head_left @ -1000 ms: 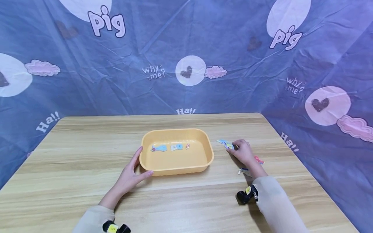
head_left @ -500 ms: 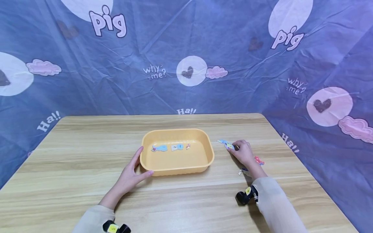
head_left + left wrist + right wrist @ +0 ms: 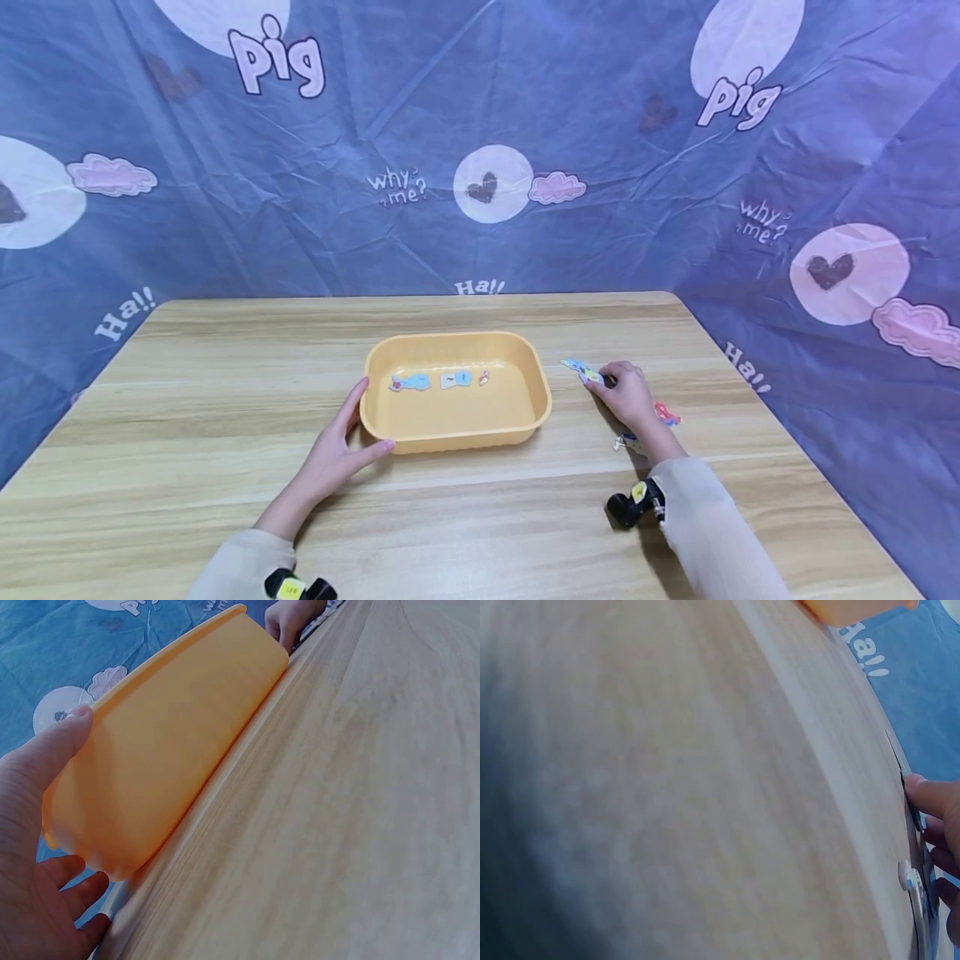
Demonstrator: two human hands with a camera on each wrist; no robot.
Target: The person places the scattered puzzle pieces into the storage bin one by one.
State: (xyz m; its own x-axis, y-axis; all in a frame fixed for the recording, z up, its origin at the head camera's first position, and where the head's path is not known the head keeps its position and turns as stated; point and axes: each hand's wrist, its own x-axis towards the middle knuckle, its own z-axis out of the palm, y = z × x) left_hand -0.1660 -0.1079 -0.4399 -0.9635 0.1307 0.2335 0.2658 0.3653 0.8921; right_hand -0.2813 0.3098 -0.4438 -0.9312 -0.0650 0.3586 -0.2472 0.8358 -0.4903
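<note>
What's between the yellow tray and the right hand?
Head view: the flat blue cutout pinched by the right hand points toward the yellow tray; between cutout and tray, only bare tabletop.

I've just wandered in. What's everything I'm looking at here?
Tray: one, yellow-orange, mid-table
Blue cut-out: one, mostly light blue, left in the tray
White-and-blue cut-out: one, middle of the three in the tray
Small cut-out: one, reddish and pale, right in the tray
Blue-and-yellow cut-out: one, in the right hand's fingertips
Other pieces: red and whitish, near the right wrist, partly hidden, exact count unclear
Table: one, pale wood, under everything
Printed cloth: blue, behind and beside the table
Wrist devices: two, black with yellow labels, one per wrist
Sleeves: two, pale, on the forearms
Left hand: one, bare, at the tray's left end
Right hand: one, bare, right of the tray
</note>
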